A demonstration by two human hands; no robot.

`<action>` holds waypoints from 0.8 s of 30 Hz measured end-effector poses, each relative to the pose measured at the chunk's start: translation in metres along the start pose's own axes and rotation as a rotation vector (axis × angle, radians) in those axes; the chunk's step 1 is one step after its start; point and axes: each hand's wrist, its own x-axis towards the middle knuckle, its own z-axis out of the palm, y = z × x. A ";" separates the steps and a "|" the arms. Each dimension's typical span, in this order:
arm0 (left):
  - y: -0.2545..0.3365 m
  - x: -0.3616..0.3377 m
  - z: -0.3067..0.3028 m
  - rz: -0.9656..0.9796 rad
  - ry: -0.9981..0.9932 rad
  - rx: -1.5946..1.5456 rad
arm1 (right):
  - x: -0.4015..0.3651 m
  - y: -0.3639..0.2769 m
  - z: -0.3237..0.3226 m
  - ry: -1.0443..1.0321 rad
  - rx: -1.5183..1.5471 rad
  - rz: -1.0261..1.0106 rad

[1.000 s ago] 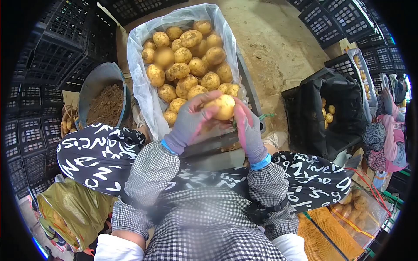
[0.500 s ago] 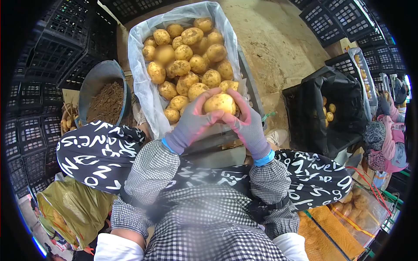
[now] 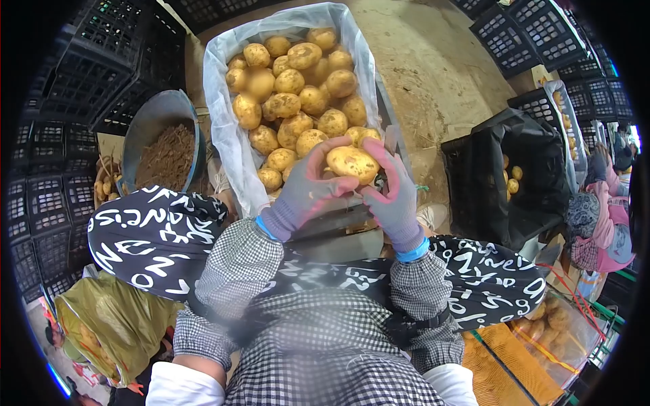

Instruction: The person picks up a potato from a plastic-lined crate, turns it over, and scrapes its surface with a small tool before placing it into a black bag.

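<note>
A yellow potato (image 3: pixel 353 166) with brown specks is held up between my two gloved hands. My left hand (image 3: pixel 306 191), in a grey and pink glove, grips its left end with curved fingers. On the other end, the fingers of my right hand (image 3: pixel 394 196) close round it, the thumb below. Just beyond my hands stands a crate lined with a pale plastic sheet (image 3: pixel 225 128), heaped with soil-dusted potatoes (image 3: pixel 290 82). My hands hover over the crate's near edge and hide part of the pile there.
To the left, a blue tub (image 3: pixel 192 159) holds brown soil (image 3: pixel 166 159). A black-lined crate (image 3: pixel 470 183) with several potatoes stands right. Black crates (image 3: pixel 95 61) are stacked at the left. An orange mesh sack (image 3: pixel 511 362) lies near my right side; another person (image 3: pixel 599 227) is far right.
The potato has been turned between my hands, showing a more speckled side. My thumbs have moved apart, and the hands sit slightly further right in view.
</note>
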 end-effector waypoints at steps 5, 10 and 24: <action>-0.002 0.000 0.002 0.112 0.027 0.007 | 0.001 -0.007 -0.001 -0.068 0.092 0.170; 0.002 0.002 -0.007 0.073 0.096 -0.046 | -0.001 -0.005 -0.005 -0.099 -0.004 0.039; 0.001 0.000 0.005 -0.012 0.067 0.184 | 0.000 -0.006 0.004 0.088 0.595 0.428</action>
